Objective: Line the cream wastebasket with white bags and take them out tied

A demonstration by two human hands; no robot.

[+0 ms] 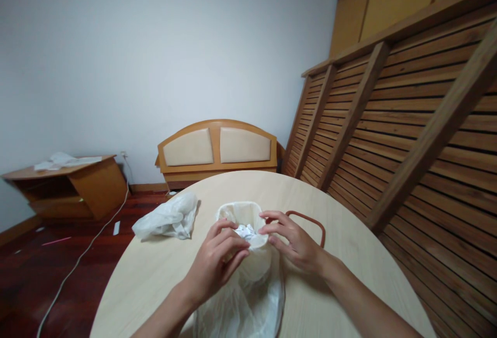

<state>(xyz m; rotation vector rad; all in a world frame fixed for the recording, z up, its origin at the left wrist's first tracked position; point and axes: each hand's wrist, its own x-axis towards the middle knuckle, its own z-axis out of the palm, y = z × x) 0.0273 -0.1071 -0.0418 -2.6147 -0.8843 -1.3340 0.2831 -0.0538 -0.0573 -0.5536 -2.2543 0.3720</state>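
Note:
A small bin (239, 208) stands on the round table, its rim covered by a thin whitish plastic bag (243, 296) that hangs down the near side and spreads over the tabletop. Crumpled white-blue material (246, 232) shows inside it. My left hand (223, 252) is at the near left of the rim, fingers curled onto the bag's edge. On the right side, my right hand (289, 239) pinches the bag at the rim between thumb and fingers. Behind that hand lies a brown rounded frame (310, 219), partly hidden by it.
A crumpled white plastic bag (171, 217) lies on the left of the pale table (334, 296). Beyond are a headboard (217, 146), a low cabinet (66, 188) and a slatted wooden panel (388, 120) leaning at right. A white cable (83, 255) crosses the floor.

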